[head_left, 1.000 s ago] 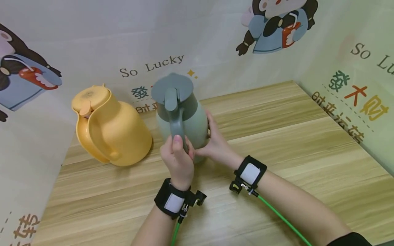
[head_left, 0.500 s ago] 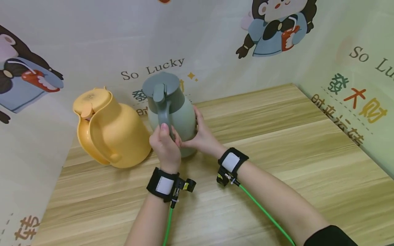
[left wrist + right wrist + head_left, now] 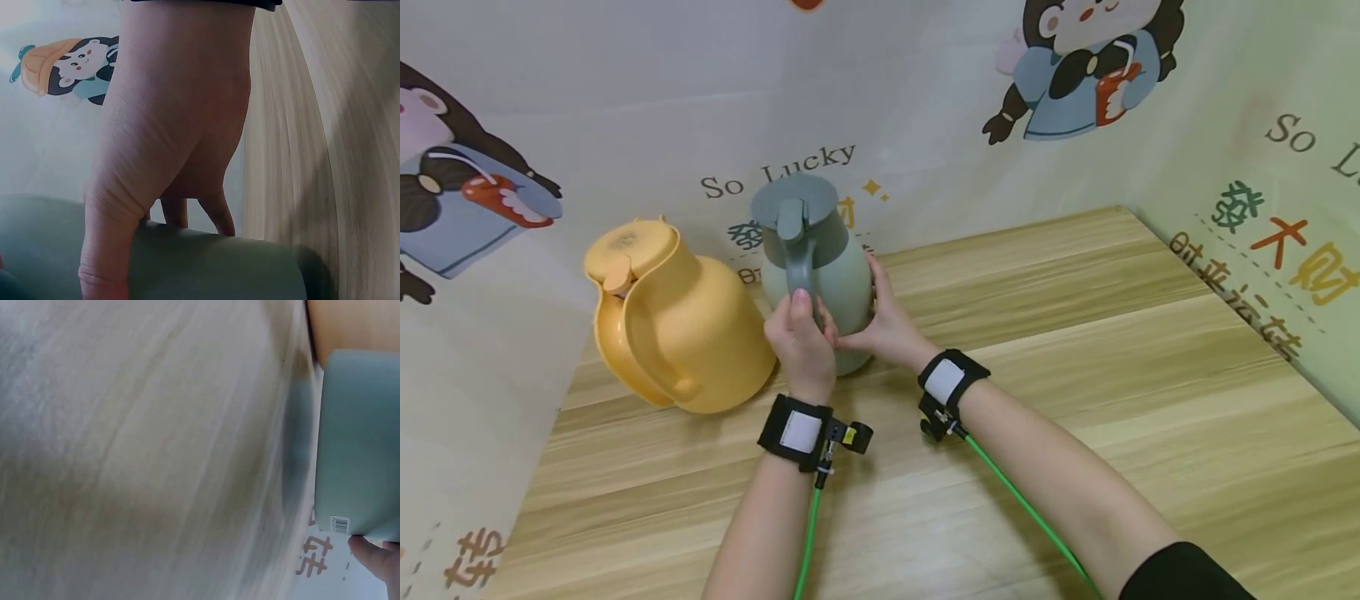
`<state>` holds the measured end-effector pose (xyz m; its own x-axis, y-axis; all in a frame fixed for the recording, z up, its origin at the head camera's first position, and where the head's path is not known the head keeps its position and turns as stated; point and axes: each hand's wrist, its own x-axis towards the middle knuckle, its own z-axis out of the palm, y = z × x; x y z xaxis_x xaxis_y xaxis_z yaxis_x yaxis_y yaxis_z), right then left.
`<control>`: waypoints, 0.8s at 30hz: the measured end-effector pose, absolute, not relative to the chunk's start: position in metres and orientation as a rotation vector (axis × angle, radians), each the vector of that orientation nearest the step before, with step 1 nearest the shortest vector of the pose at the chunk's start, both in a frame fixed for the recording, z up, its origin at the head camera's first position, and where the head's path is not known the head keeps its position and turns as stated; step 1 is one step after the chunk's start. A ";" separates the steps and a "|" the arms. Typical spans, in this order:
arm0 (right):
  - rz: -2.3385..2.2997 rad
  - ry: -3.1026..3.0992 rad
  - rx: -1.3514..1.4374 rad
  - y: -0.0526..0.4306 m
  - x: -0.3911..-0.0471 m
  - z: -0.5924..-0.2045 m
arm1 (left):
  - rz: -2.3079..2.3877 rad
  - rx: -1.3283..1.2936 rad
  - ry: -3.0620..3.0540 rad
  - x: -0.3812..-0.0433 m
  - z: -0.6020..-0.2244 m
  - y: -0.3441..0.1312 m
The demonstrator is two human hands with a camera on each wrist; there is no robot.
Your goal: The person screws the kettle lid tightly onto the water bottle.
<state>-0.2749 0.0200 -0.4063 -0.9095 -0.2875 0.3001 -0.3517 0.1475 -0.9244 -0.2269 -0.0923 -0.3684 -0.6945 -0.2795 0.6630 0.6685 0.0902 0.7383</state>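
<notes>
A pale green thermos jug (image 3: 841,283) with a grey-blue lid (image 3: 793,200) stands near the back of the table, just right of a yellow thermos jug (image 3: 707,333). My left hand (image 3: 802,350) grips its grey-blue handle (image 3: 799,260), thumb upward, fingertips showing on the right. From the right side my right hand (image 3: 891,325) holds the body, thumb on the near side and fingers reaching behind. The left wrist view has a hand spanning the green body, thumb (image 3: 106,250) in front. In the right wrist view, a barcode label (image 3: 340,525) sits beside the jug's base, with fingers (image 3: 372,556) below it.
A wood-grain table (image 3: 1075,350) runs under everything. White printed cloth (image 3: 917,92) with cartoon figures and lettering hangs close behind and at both sides. Green cables (image 3: 1030,512) trail from the camera straps on both wrists.
Both hands have carried the green jug left, closer to the yellow jug. Their grips on handle and body stay the same. In the last half second the jug barely moves, while the view shifts slightly.
</notes>
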 end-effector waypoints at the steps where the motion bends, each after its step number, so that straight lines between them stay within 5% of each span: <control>1: 1.920 -2.338 0.649 0.020 -0.273 -0.404 | -1.693 -0.398 -1.665 -0.228 -0.369 -0.093; 24: 1.806 -2.389 0.634 0.010 -0.301 -0.426 | -1.715 -0.360 -1.642 -0.246 -0.376 -0.101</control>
<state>-0.3014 0.0097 -0.4261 -0.9112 -0.2751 0.3067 -0.3700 0.2191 -0.9028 -0.2464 -0.1011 -0.3762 -0.6991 -0.3033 0.6474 0.6600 0.0744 0.7476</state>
